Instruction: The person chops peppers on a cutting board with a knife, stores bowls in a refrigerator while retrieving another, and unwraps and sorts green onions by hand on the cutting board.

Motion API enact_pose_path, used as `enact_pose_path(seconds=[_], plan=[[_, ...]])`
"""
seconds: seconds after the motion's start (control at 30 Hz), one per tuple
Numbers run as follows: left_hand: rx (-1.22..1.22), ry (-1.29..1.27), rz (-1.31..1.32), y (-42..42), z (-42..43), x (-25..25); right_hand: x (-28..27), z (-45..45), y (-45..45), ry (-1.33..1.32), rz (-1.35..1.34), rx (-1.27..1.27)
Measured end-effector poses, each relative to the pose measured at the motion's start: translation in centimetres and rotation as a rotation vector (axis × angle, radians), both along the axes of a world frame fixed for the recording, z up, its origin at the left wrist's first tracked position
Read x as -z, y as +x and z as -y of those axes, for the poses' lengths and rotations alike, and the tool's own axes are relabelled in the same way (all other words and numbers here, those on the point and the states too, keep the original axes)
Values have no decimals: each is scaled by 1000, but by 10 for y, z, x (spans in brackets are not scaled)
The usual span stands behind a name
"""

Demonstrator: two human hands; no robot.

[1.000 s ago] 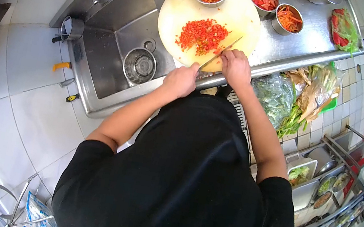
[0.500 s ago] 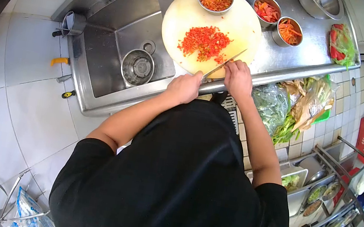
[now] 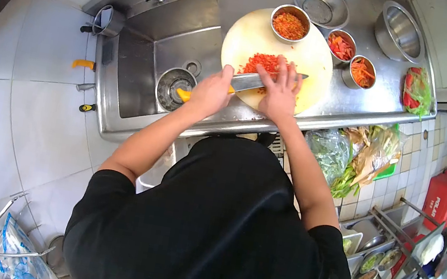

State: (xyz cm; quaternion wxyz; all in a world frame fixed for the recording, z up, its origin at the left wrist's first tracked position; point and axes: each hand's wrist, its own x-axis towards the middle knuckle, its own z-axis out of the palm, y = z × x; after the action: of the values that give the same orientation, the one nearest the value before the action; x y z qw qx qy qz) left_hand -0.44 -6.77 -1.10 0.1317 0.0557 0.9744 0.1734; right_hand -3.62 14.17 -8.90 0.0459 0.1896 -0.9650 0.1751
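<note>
My left hand (image 3: 212,91) is wrapped around the yellow handle of a kitchen knife (image 3: 246,82). The blade lies nearly flat, pointing right across a round white cutting board (image 3: 241,36). My right hand (image 3: 281,93) is laid over the blade with its fingers spread, and the knife tip shows beyond them. Whether the palm presses on the steel is hard to see. A pile of finely chopped red pepper (image 3: 261,63) sits just past the blade, partly covered by the fingers. On the board's far edge stands a metal bowl of chopped orange-red bits (image 3: 290,25).
Right of the board are bowls of red pieces (image 3: 341,45) and orange strips (image 3: 362,73), a shallow metal bowl (image 3: 321,5), a deep metal bowl (image 3: 400,32) and a bagged red vegetable (image 3: 416,92). Left is a sink (image 3: 128,73) holding a strainer (image 3: 174,89). Bagged greens (image 3: 334,133) lie below.
The knife has turned from a steep slant to a flatter position nearer the pile. My right hand has opened its fingers and spread them over the blade. The view has shifted slightly.
</note>
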Motion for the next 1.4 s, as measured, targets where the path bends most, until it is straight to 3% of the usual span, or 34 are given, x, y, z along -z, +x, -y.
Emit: enact_pose_path(seconds=[0.17, 0.27, 0.4, 0.47, 0.53, 0.6, 0.73, 0.87, 0.9, 1.0, 1.1, 1.2, 1.33, 1.4], plan=[[52, -123, 50, 6, 75, -24, -13, -40, -4, 91, 97, 65], [31, 11, 62, 0, 109, -35, 18, -79, -16, -385, 13, 148], [-60, 74, 26, 10, 127, 12, 49, -88, 7, -464, 123, 351], [-57, 28, -32, 24, 124, 55, 60, -65, 13, -255, 202, 411], [-126, -45, 81, 33, 86, 63, 49, -17, 15, -63, 267, 526], [-211, -49, 192, 38, 39, 53, 55, 20, 9, -205, 225, 559], [-145, 62, 217, 36, -7, 53, 57, 46, -15, -582, 141, 632], [-56, 240, 175, 25, 19, 51, 58, 18, -26, -689, -13, 500], [-50, 237, 78, 26, 34, 62, 62, 4, -32, -585, -82, 451], [-376, 516, 521, 22, 75, 39, 49, -13, -54, -434, 50, 237], [-406, 651, 612, 40, 86, 66, 52, -5, -59, -448, 60, 161], [-344, 695, 615, 53, 54, 69, 43, 25, -33, -540, 17, 222], [-350, 684, 497, 43, 0, 75, 43, 74, -16, -380, -169, 486], [-311, 736, 518, 36, -6, 79, 51, 77, -22, -429, -163, 587]])
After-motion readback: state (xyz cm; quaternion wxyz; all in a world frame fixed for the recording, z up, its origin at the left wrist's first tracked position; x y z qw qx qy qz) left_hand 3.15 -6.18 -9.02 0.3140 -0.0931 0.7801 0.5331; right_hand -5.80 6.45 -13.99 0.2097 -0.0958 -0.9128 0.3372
